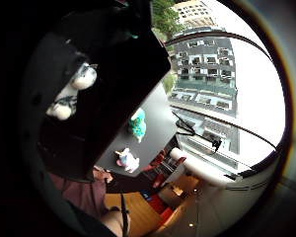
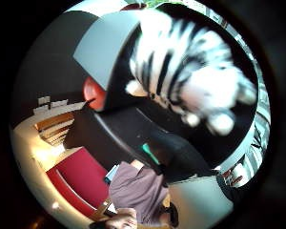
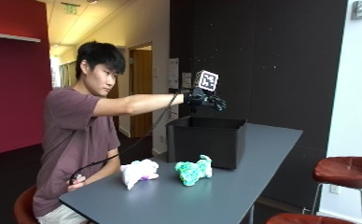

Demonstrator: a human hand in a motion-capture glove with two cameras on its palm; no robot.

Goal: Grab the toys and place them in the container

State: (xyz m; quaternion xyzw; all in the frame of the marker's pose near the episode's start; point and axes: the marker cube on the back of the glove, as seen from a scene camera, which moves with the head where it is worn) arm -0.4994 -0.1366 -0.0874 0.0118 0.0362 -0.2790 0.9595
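Observation:
My gloved right hand (image 3: pixel 205 100) hovers above the open top of the black container (image 3: pixel 205 140), fingers spread and holding nothing. A black-and-white striped plush toy (image 1: pixel 71 91) lies below the palm inside the container (image 1: pixel 113 74). It looms large and blurred in the thumb side view (image 2: pixel 190 71), and the outside view does not show it. A white plush toy (image 3: pixel 137 172) and a green plush toy (image 3: pixel 193 170) lie on the grey table (image 3: pixel 231 196) in front of the container. Both also show in the little finger side view, green (image 1: pixel 137 124) and white (image 1: pixel 127 159).
The container stands near the table's far end, by a dark wall. Two red-brown stools (image 3: pixel 349 170) stand to the right of the table. The person's bare left hand (image 3: pixel 77 181) rests at the near table edge.

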